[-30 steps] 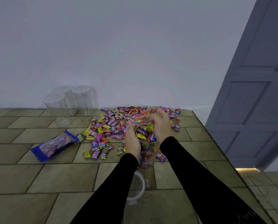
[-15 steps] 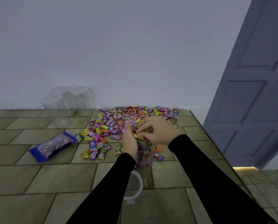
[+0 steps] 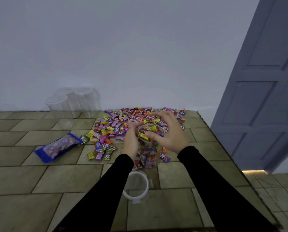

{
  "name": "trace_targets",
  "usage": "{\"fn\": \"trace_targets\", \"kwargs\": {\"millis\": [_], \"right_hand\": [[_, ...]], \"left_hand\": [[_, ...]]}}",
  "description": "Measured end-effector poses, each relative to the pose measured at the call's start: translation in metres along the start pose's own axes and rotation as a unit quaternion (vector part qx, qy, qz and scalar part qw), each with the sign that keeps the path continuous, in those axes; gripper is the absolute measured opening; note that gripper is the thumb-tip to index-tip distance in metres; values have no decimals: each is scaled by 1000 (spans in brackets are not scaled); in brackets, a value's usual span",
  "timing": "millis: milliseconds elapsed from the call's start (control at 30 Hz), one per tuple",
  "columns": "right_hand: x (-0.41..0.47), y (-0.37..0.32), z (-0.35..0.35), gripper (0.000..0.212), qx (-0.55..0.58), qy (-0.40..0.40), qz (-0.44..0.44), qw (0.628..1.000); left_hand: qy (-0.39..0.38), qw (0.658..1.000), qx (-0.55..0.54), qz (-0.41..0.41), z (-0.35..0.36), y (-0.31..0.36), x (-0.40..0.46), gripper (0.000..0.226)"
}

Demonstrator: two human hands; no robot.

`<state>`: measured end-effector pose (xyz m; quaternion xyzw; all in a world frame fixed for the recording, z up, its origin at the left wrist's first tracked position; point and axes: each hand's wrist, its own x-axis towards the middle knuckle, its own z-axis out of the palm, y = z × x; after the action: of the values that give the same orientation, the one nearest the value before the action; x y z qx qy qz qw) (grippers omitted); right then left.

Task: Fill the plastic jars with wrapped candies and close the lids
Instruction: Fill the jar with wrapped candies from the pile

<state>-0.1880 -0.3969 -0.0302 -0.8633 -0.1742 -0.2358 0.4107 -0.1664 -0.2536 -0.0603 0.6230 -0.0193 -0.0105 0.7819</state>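
Note:
A clear plastic jar (image 3: 149, 154) stands on the tiled table, full of wrapped candies up to its rim. My left hand (image 3: 131, 139) grips the jar's left side. My right hand (image 3: 168, 133) hovers over the jar's mouth and right side with fingers spread and nothing visible in it. A big heap of loose wrapped candies (image 3: 123, 123) lies behind and left of the jar. The jar's clear lid (image 3: 136, 187) lies flat on the table in front of it, between my forearms.
Three empty clear jars with lids (image 3: 73, 104) stand at the back left by the wall. A blue candy bag (image 3: 58, 146) lies left of the heap. The table's right edge (image 3: 223, 148) drops to the floor beside a grey door (image 3: 265, 81).
My right hand, earlier pressed over the jar's mouth with fingers closed, has lifted and spread its fingers. The jar's candies now show at the rim. My left hand stays on the jar.

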Motion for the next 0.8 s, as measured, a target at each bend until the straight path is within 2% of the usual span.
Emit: {"fn": "trace_targets", "kwargs": {"millis": [100,167,233,300,400,600,800], "right_hand": [[-14,4,6,101,49,-33,88,994],[-24,6,14,114,117,-35,139,983],[-31,6,23,114,158,-28,175,971],[-36,5,31,106,178,-19,200,963],[-40,3,39,89,206,8,214,955],[-43,-5,42,86,198,35,231,952],[-40,-4,43,86,198,46,244,948]], "left_hand": [[20,988,154,21,-19,0,-4,53],[4,946,323,21,-34,0,-7,32],[-67,875,479,-10,-47,-1,-12,23],[-121,805,577,-63,-57,-2,-20,30],[-134,747,644,-97,-67,-9,-34,24],[-130,719,679,-76,-73,-27,-49,17],[-135,710,687,-76,-69,-21,-43,5]]}}
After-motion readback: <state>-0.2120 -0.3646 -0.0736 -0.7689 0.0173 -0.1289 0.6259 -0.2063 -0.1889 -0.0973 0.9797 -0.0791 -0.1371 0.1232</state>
